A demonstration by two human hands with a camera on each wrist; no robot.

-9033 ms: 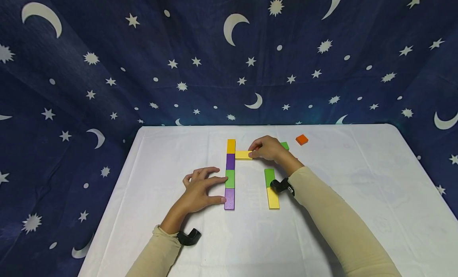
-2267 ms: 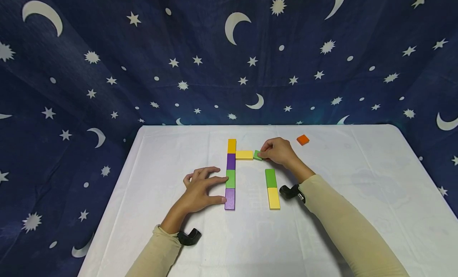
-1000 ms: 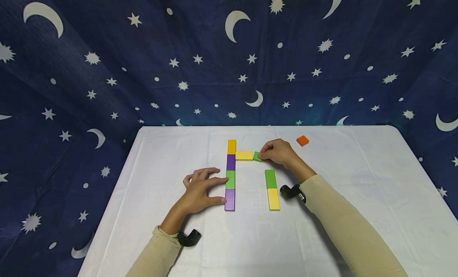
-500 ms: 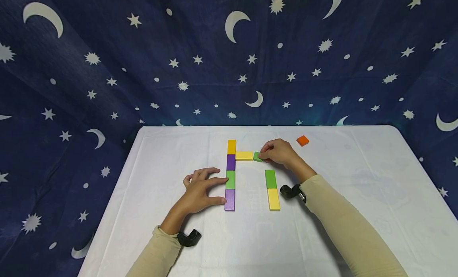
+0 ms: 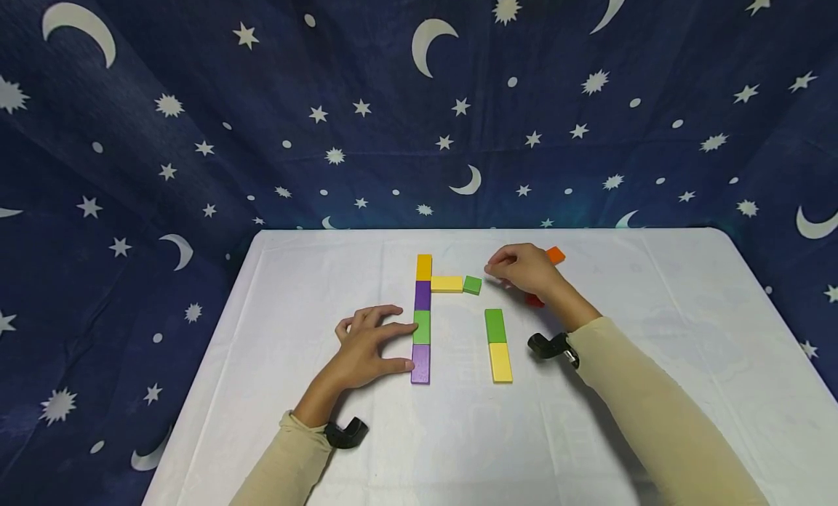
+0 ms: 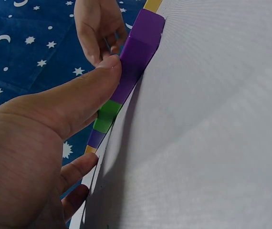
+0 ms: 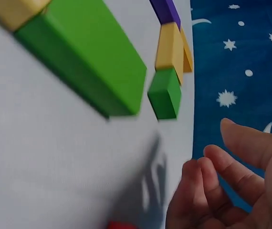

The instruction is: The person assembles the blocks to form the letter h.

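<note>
My left hand [image 5: 358, 353] lies beside a column of blocks. Its index fingertip touches the light green block [image 5: 422, 327] and its thumb the light purple block [image 5: 420, 364]; a dark purple block [image 5: 422, 296] and an orange-yellow block [image 5: 424, 267] continue the column. From the dark purple block a pale yellow block [image 5: 447, 284] juts right, with a small green block [image 5: 472, 285], slightly turned, at its end. My right hand [image 5: 530, 267] hovers just right of that small block, thumb and fingers apart, holding nothing in the right wrist view.
A green block [image 5: 495, 326] and a yellow block [image 5: 500, 363] form a second column to the right. Partly behind my right hand are an orange block [image 5: 556, 255] and a red block [image 5: 535, 300]. A starry curtain [image 5: 366, 164] stands behind the white table [image 5: 327, 273].
Earlier my right hand set the pale yellow block, then brought the small green block to its end. Now it has let go and moved right. The left hand stays put.
</note>
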